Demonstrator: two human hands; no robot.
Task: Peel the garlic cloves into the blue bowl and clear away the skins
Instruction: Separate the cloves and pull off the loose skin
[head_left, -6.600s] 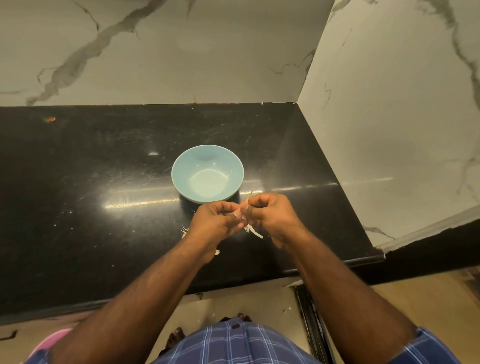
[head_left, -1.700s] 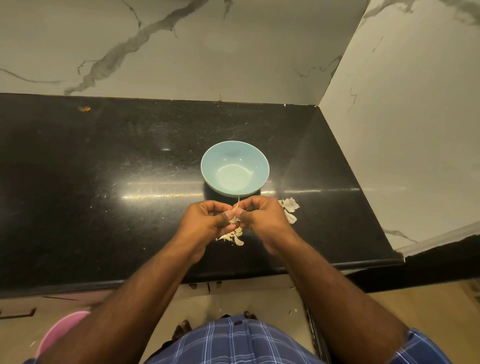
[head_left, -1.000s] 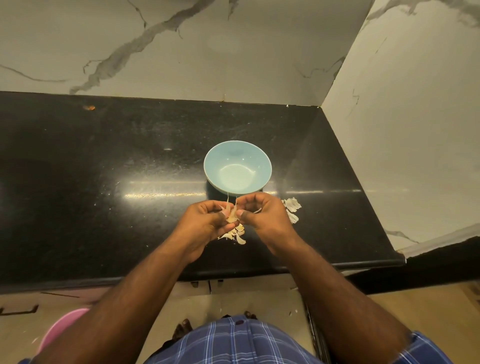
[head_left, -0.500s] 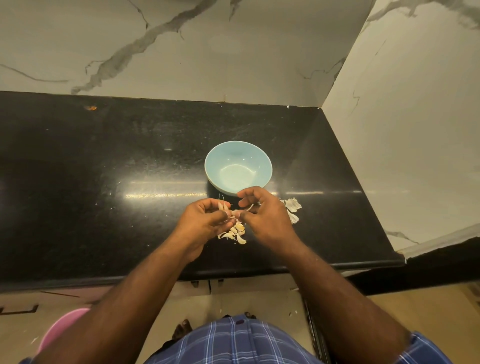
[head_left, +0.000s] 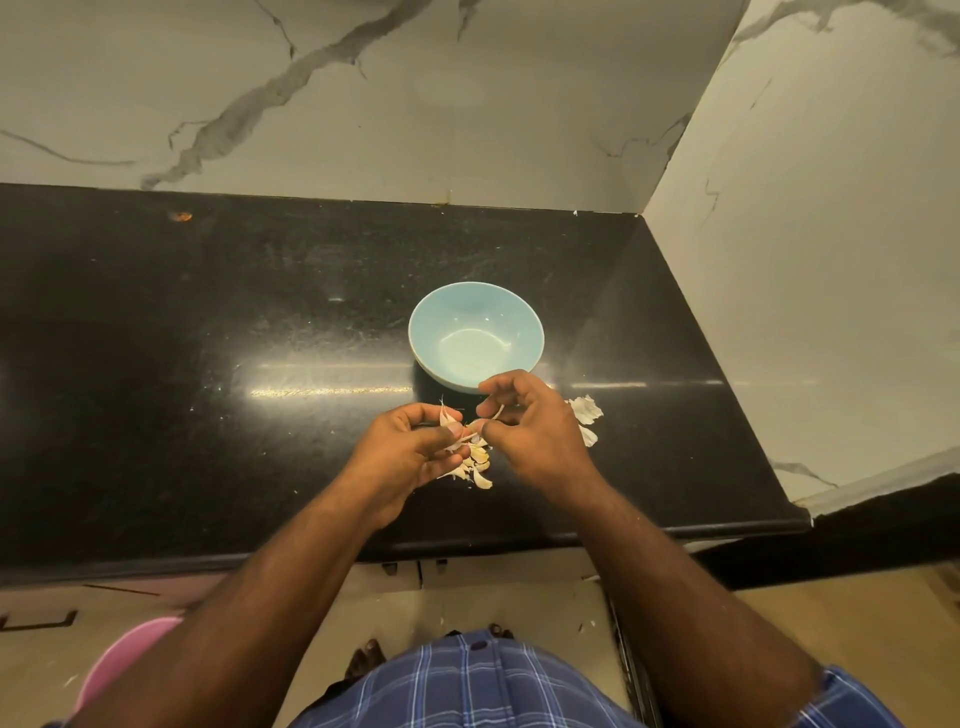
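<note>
Garlic clove (head_left: 448, 420) pinched in my left hand (head_left: 410, 447), my right hand (head_left: 530, 426) pinching a skin strip (head_left: 496, 413) off it, over skins (head_left: 475, 465) on the worktop (head_left: 208, 364), just before the blue bowl (head_left: 476, 332).

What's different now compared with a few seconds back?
Skins have piled up on the counter: one heap under the hands, another at right. The right hand now pulls a strip off the clove gripped by the left hand. The blue bowl stays empty.
</note>
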